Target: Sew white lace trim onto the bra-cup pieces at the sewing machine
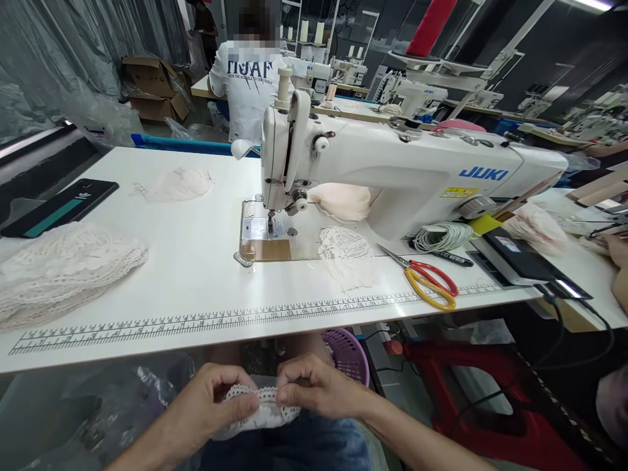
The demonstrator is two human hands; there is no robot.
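Below the table's front edge, over my lap, both hands pinch one piece of white lace. My left hand grips its left end with fingers curled. My right hand holds the right end, thumb and fingers pressed together. Part of the lace is hidden under my fingers. On the white table above stands a white JUKI sewing machine, its needle area well ahead of my hands. Another lace piece lies beside the needle plate.
A lace pile and a dark phone sit at the left, and red-and-yellow scissors at the right. A purple basket and red stool stand under the table. A person in a white shirt works behind the machine.
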